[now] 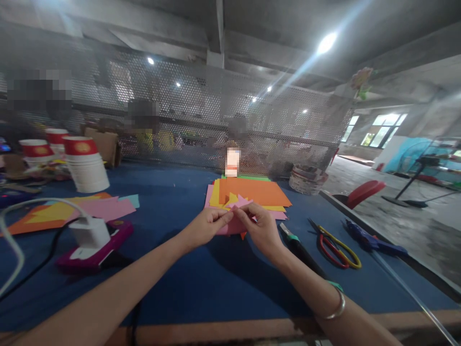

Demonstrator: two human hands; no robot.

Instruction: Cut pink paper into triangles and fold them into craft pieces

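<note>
My left hand (212, 224) and my right hand (260, 226) meet at the middle of the blue table, fingertips pinched together on a pink paper piece (240, 202) with pointed tips. A yellow pointed piece (232, 198) shows just behind it. Beyond my hands lies a stack of coloured sheets, with an orange sheet (257, 190) on top and yellow, pink and green edges showing. More pink paper lies under my fingers, where its outline is partly hidden. A small orange tip pokes out below.
Scissors (336, 247), a blue glue gun (374, 240) and a black-handled tool (302, 250) lie right. On the left are a purple power strip (95, 247), coloured papers (65, 211) and stacked paper cups (86, 166). A round container (308, 179) stands near the mesh screen (187, 120).
</note>
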